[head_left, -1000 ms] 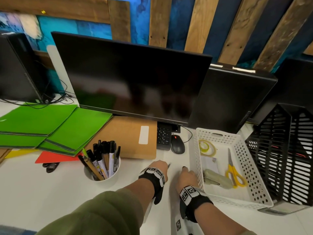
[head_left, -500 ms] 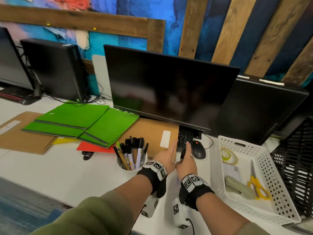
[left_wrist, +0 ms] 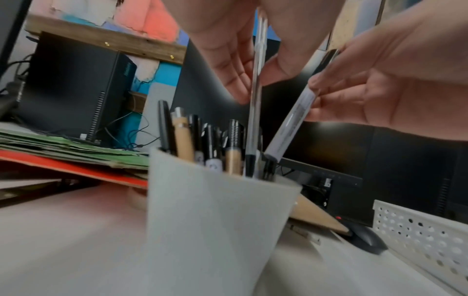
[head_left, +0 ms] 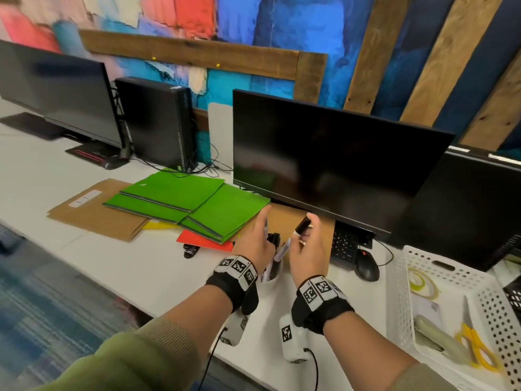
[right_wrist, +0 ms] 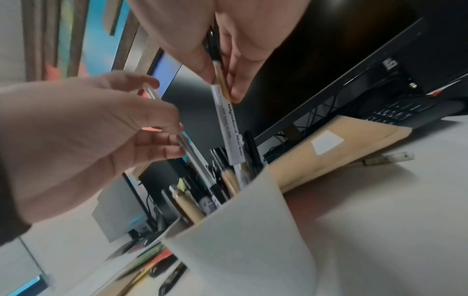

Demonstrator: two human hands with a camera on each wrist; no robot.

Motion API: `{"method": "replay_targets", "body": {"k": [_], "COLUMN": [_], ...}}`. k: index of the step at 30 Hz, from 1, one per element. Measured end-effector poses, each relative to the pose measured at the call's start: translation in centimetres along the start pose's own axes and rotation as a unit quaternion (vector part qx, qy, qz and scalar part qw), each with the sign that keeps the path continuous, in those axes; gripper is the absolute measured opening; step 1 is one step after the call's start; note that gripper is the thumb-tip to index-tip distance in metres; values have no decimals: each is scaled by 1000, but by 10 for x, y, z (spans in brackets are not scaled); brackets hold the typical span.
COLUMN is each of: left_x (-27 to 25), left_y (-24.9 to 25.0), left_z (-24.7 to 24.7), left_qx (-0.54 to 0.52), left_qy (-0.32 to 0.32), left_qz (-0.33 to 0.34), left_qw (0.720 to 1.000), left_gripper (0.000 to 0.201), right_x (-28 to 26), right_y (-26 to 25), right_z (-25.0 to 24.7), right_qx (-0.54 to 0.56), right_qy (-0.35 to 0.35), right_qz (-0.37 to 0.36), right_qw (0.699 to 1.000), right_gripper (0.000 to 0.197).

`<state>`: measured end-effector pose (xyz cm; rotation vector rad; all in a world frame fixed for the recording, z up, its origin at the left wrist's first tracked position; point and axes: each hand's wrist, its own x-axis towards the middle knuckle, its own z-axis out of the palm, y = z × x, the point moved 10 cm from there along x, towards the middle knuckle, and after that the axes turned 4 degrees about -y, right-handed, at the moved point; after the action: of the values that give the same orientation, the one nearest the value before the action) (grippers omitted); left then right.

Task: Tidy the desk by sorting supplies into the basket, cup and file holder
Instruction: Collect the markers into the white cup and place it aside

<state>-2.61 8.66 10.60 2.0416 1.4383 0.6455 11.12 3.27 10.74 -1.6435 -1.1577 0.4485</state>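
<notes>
A white cup (head_left: pixel 272 273) (left_wrist: pixel 217 220) (right_wrist: pixel 248 240) full of pens and markers stands on the desk in front of the monitor. My left hand (head_left: pixel 258 241) (left_wrist: pixel 253 86) hovers above it and pinches a clear ballpoint pen (head_left: pixel 265 230) (left_wrist: pixel 255 112) (right_wrist: pixel 192 156), held upright with its black tip inside the cup. To the right, my right hand (head_left: pixel 308 244) (right_wrist: pixel 222 86) pinches a white marker (head_left: pixel 283 251) (left_wrist: pixel 291 124) (right_wrist: pixel 230 128) with a black cap. The marker slants, its lower end at the cup's rim.
A white basket (head_left: pixel 406 277) at right holds yellow scissors (head_left: pixel 476 348), a stapler (head_left: pixel 434 334) and tape (head_left: pixel 423 280). Green folders (head_left: pixel 191 204), a red folder (head_left: pixel 197 238) and brown envelopes (head_left: pixel 93 213) lie left. Monitor (head_left: pixel 324 159), keyboard (head_left: pixel 346 244) and mouse (head_left: pixel 366 268) stand behind.
Both hands rose from the desk beside the basket and moved left to the cup, each carrying a pen or marker. The head view swung left.
</notes>
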Motion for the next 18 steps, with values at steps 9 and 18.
{"method": "replay_targets", "body": {"k": [9, 18], "left_x": [-12, -10], "left_y": [-35, -43], "left_z": [10, 14], "left_qx": [179, 218], "left_qy": [25, 41], "left_qz": [19, 45], "left_qw": [983, 974], "left_gripper": [63, 67], "right_x": [-19, -19], "right_y": [22, 34], "right_z": [47, 62], "right_qx": [-104, -234], "right_qy": [-143, -200], "right_qz": [-8, -47], "right_qw": [984, 950], "right_gripper": [48, 65]}}
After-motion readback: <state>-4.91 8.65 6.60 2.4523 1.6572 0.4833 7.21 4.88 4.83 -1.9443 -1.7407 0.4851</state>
